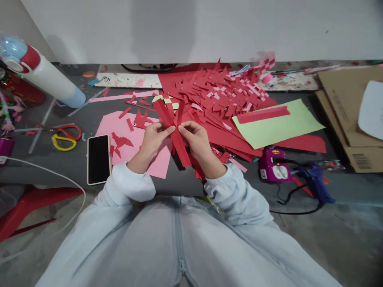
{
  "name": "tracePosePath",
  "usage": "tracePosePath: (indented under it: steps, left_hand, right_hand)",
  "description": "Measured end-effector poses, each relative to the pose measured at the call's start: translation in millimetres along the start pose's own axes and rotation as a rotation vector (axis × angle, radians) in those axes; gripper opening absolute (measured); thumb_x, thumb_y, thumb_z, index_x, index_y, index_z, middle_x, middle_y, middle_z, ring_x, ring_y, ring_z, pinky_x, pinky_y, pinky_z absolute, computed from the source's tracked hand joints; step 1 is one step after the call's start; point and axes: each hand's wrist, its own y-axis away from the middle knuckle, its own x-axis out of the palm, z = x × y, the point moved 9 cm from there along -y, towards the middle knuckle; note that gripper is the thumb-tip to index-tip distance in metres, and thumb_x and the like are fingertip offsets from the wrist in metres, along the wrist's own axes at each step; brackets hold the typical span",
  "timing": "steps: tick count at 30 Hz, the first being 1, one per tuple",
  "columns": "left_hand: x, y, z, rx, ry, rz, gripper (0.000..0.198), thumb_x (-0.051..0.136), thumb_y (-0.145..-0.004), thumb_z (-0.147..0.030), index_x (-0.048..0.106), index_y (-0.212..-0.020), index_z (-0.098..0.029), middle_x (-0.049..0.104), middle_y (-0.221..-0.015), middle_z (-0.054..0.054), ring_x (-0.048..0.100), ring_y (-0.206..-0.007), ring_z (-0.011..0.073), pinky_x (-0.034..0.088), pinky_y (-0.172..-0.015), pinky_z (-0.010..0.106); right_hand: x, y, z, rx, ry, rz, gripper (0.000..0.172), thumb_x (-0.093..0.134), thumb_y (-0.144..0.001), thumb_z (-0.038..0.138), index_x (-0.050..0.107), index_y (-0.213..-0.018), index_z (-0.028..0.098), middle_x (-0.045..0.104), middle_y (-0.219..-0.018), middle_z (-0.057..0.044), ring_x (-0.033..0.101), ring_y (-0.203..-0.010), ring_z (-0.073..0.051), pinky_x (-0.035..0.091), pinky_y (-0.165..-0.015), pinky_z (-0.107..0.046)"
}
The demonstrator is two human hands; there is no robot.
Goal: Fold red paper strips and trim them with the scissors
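My left hand [153, 139] and my right hand [197, 140] both pinch red paper strips [177, 137] held over the grey floor mat. The strips cross and fan out between my thumbs and forefingers. Under my left hand lies a pink paper sheet [125, 127] with small red scraps on it. A large heap of red paper pieces [221, 95], some woven with pink, spreads beyond my right hand.
A phone [98, 158] lies face up left of my left arm. Scissors with red and yellow handles [64, 136] and a white bottle [44, 75] are farther left. A light green sheet [278, 123], a purple device [273, 165], a blue glue gun [314, 181] and cardboard [347, 107] sit right.
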Motion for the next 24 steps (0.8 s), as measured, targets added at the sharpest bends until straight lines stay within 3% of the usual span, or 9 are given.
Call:
tracePosePath:
  steps: [7, 14, 24]
  left_hand:
    - [-2.9, -0.3, -4.4, -0.002, 0.042, -0.041, 0.028, 0.086, -0.062, -0.036, 0.071, -0.075, -0.015, 0.071, -0.076, 0.002, 0.065, -0.072, 0.0130, 0.051, -0.074, 0.028]
    - [-2.1, -0.1, -0.6, -0.026, -0.057, -0.006, 0.028, 0.087, -0.060, -0.034, 0.066, -0.065, -0.016, 0.060, -0.065, -0.004, 0.055, -0.063, 0.0082, 0.046, -0.067, 0.024]
    - [-5.9, -0.7, 3.0, -0.030, -0.003, -0.053, 0.027, 0.088, -0.058, -0.034, 0.068, -0.066, -0.017, 0.063, -0.067, -0.003, 0.057, -0.065, 0.0083, 0.047, -0.067, 0.024]
  right_hand:
    - [2.8, -2.3, -7.6, 0.104, -0.012, 0.076, 0.046, 0.085, -0.052, 0.054, 0.062, -0.070, 0.019, 0.050, -0.054, 0.006, 0.035, -0.045, -0.005, 0.025, -0.043, -0.021]
    - [1.8, -3.5, -0.3, 0.072, 0.061, 0.092, 0.047, 0.082, -0.055, 0.059, 0.059, -0.067, 0.019, 0.050, -0.051, 0.007, 0.036, -0.044, -0.005, 0.026, -0.043, -0.021]
    - [5.8, -3.2, -2.6, 0.056, 0.041, 0.136, 0.045, 0.082, -0.057, 0.056, 0.060, -0.071, 0.019, 0.050, -0.054, 0.007, 0.037, -0.046, -0.004, 0.027, -0.045, -0.021]
